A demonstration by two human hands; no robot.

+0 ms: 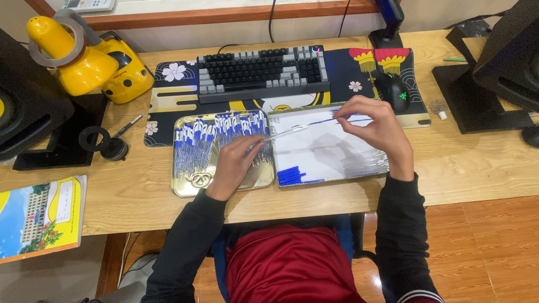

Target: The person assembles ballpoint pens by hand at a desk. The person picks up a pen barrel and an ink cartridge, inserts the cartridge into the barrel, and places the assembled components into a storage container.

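My left hand [234, 163] rests over the gold tray [188, 188] and pinches one end of a clear pen barrel [286, 133] that points right. My right hand [377, 130] hovers above the white tray [314, 151], pinching a thin blue ink refill [328, 119] aimed at the barrel's tip. The gold tray holds several finished pens with blue caps [196, 143]. In the white tray lie a small pile of blue caps [292, 175] at the front left and several clear barrels [365, 163] at the right.
Behind the trays sit a keyboard [261, 70] and a mouse [396, 92] on a patterned mat. A yellow lamp-like device with a tape roll [84, 56] stands at back left, a booklet [39, 216] at front left, black stands at both sides.
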